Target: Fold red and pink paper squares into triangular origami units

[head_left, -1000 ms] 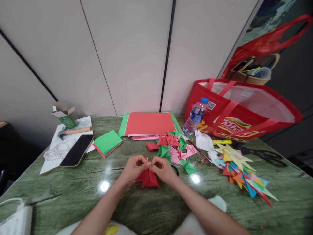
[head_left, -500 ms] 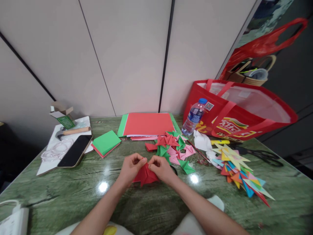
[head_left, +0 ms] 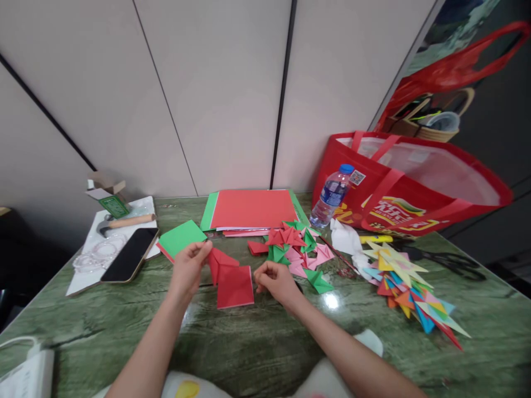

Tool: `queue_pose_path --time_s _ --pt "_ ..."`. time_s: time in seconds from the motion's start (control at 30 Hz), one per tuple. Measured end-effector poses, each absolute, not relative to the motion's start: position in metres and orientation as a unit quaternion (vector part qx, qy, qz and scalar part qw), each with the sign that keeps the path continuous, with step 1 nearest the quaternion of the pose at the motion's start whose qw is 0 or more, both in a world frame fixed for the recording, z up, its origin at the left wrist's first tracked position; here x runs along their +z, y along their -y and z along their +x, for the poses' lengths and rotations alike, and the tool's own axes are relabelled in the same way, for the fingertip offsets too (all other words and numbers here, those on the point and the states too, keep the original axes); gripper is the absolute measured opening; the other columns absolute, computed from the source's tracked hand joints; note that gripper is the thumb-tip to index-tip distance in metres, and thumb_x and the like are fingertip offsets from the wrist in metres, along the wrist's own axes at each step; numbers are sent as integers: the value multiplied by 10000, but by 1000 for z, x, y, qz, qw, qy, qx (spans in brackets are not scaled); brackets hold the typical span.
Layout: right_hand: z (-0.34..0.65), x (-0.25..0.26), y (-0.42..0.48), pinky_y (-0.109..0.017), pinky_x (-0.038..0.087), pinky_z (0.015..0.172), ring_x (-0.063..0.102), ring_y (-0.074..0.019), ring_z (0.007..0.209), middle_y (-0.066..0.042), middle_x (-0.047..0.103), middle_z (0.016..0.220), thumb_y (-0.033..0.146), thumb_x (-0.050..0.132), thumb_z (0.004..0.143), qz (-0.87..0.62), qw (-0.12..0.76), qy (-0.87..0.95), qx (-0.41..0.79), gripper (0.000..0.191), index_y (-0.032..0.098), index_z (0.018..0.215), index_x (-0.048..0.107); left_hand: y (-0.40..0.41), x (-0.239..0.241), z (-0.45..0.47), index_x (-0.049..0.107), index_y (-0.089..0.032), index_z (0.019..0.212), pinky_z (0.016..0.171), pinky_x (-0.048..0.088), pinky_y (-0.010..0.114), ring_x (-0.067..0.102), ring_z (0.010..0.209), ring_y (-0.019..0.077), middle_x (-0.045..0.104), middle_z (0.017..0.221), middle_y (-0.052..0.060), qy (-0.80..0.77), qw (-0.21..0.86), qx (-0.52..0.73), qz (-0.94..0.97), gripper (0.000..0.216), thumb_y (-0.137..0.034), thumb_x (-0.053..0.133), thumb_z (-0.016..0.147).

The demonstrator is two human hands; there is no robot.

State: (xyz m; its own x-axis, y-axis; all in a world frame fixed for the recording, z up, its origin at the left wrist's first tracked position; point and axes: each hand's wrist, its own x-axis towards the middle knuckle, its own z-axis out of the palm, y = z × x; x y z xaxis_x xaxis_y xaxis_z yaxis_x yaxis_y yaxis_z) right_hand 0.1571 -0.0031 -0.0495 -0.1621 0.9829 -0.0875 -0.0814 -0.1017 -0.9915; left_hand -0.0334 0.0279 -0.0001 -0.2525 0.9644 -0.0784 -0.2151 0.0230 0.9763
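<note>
My left hand (head_left: 188, 271) is closed in a pinch on one corner of a folded red paper piece (head_left: 222, 261), raised slightly over the table. Just below it, a flat square of red paper (head_left: 235, 292) lies on the green marbled tabletop, its top edge partly overlapped by the folded piece. My right hand (head_left: 277, 283) hovers at the square's right side with its fingers curled together; nothing shows in them. Beyond that hand spreads a loose pile of folded red, pink and green paper pieces (head_left: 290, 249).
A stack of green and red paper squares (head_left: 182, 239), a phone (head_left: 129, 255) and a hammer (head_left: 128, 221) are on the left. Large coloured sheets (head_left: 253, 209) lie against the wall. On the right stand a water bottle (head_left: 332, 196), a red bag (head_left: 398, 188), scissors (head_left: 452, 264) and multicoloured folded papers (head_left: 410, 293).
Both hands were pinching the folded red paper together. My left hand has carried it left and up, my right hand has come off it, and the red square beneath now shows.
</note>
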Motion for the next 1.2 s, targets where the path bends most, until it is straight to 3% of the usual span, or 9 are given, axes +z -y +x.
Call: queue_pose_path --time_s 0.23,0.43,0.73,1.0,1.2 --pt "158 -49 4 -203 430 444 505 -87 471 30 551 553 336 629 644 -452 465 488 584 191 160 665 557 -9 -12 4 624 -128 614 507 385 194 500 532 102 578 561 -13 -524 511 429 529 162 -278 682 594" --pt "156 -47 7 -196 462 451 527 -87 528 29 568 645 317 678 592 -413 452 471 635 268 167 773 549 -6 -20 10 632 -125 761 545 424 216 539 540 112 599 581 -5 -498 552 417 524 267 -222 723 529" --pt "154 -46 8 -228 499 496 548 -87 504 43 552 635 247 638 621 -398 451 478 640 247 179 828 521 -5 -15 9 611 -135 680 541 430 207 555 552 111 623 601 -9 -502 568 368 539 209 -189 719 509" --pt "154 -46 8 -245 502 498 552 -96 491 45 552 611 277 643 610 -396 451 468 649 191 180 712 514 -5 -15 3 587 -132 572 440 327 182 485 455 96 570 488 -29 -523 566 300 562 175 -234 713 506" --pt "152 -50 8 -254 505 497 569 -104 488 49 550 612 254 636 610 -395 451 464 652 199 185 740 502 -6 -17 2 593 -123 535 440 303 186 464 446 96 583 492 -4 -514 567 275 582 185 -286 674 567"
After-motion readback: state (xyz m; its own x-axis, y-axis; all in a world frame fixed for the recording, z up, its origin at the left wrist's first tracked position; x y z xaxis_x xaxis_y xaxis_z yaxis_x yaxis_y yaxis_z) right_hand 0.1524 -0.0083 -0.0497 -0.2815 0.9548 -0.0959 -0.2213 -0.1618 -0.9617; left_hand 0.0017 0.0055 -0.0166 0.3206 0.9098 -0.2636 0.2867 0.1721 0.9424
